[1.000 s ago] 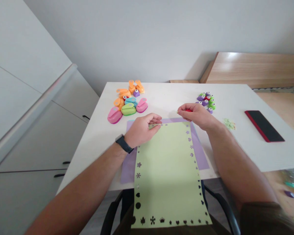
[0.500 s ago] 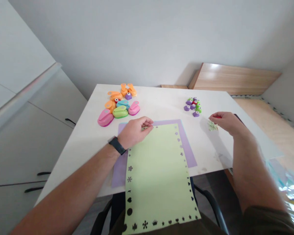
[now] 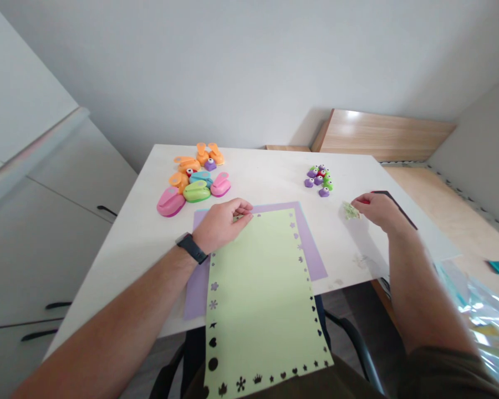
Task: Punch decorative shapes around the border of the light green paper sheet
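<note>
Light-green punched sheet (image 3: 260, 282), lower centre, overhangs worktop (image 3: 266, 174); left hand (image 3: 220, 226) likely steadies it, fingers curled, pinch unclear. Right hand (image 3: 381, 210): fingers wrapped round small red object (image 3: 364, 201), beside paper scraps (image 3: 350, 210).

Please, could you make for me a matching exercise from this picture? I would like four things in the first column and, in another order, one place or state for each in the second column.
Column one
1. left hand
2. right hand
3. purple sheet
4. watch

Column two
A. lying partly under the pale green sheet
B. close to the paper scraps, with a small red thing in its grip
C. strapped around the wrist
D. at the far-left part of the pale green sheet

Right pairs: 1-D, 2-B, 3-A, 4-C.
</note>
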Tool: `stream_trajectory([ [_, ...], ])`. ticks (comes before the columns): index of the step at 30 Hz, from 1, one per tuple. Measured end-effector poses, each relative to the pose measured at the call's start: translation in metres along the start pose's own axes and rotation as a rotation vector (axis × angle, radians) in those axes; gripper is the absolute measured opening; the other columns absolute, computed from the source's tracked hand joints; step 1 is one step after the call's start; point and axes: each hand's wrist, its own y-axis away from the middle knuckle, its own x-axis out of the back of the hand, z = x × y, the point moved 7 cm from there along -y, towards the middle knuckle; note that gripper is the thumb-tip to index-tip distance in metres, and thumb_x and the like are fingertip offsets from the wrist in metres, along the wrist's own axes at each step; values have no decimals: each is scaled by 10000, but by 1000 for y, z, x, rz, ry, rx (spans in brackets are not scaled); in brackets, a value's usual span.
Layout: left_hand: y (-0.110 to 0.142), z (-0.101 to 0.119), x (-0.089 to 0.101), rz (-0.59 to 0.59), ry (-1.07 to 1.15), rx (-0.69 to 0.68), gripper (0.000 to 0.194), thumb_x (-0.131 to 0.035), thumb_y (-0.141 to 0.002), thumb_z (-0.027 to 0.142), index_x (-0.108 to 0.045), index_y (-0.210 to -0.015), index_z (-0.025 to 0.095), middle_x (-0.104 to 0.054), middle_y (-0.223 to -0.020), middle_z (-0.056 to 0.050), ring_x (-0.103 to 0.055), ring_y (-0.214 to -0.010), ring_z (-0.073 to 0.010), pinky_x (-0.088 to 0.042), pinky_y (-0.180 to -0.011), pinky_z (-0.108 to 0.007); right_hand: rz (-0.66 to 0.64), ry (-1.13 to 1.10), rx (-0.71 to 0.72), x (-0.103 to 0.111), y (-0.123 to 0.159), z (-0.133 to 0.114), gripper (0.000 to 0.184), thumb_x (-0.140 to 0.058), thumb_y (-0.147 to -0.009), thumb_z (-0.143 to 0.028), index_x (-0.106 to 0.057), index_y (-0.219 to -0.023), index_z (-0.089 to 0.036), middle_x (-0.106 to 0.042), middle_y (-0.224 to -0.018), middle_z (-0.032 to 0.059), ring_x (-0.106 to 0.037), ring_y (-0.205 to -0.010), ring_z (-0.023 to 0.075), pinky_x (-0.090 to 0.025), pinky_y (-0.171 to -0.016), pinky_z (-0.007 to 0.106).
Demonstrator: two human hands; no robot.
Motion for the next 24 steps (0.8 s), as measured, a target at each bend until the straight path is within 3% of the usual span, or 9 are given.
stream_trajectory([
  [4,0,2,0,-19,-17,33,230,-637,-919,377,-674,-1062,201,-773,-1002,-45,-731,-920,-186,-588,-845,-309,-11,-271,78,-10,10,-33,359,-567,-882,-507,-734,-922,-192,-657,-728,32,-497,-567,142,-349,-525,278],
  [9,1,2,-1,-28,-20,47,233,-639,-916,375,-673,-1066,201,-768,-1010,-43,-728,-925,-183,-582,-833,-306,-210,-537,368,-29,29,-115,197,-528,-905,-347,-628,-1009,-213,-578,-770,-6,-497,-664,140,-400,-588,252],
  [11,2,1,-1,-26,-16,48,234,-634,-919,372,-673,-1073,199,-767,-1016,-47,-729,-930,-184,-581,-838,-310,-209,-468,491,-32,33,-146,149,-542,-867,-266,-602,-994,-215,-592,-837,3,-523,-728,149,-425,-632,255],
  [15,2,1,-1,-27,-12,47,225,-636,-912,341,-667,-1078,192,-769,-1013,-48,-734,-930,-184,-582,-831,-305,-167,-246,603,-44,23,-185,259,-594,-810,-208,-630,-1067,-200,-672,-980,50,-595,-824,182,-453,-700,276],
  [19,2,4,-1,-32,-16,36,193,-632,-906,309,-668,-1058,195,-770,-1019,-44,-736,-936,-183,-578,-830,-306,-42,-73,513,-53,-1,-191,427,-646,-794,-203,-608,-1217,-159,-722,-1057,103,-656,-888,225,-469,-734,299],
  [24,2,7,0,-34,-55,33,165,-629,-904,285,-676,-1036,199,-772,-1013,-43,-735,-945,-191,-566,-833,-320,-22,174,520,-69,-16,-193,241,-601,-888,-257,-709,-1078,-155,-741,-1074,149,-683,-991,287,-488,-846,353],
])
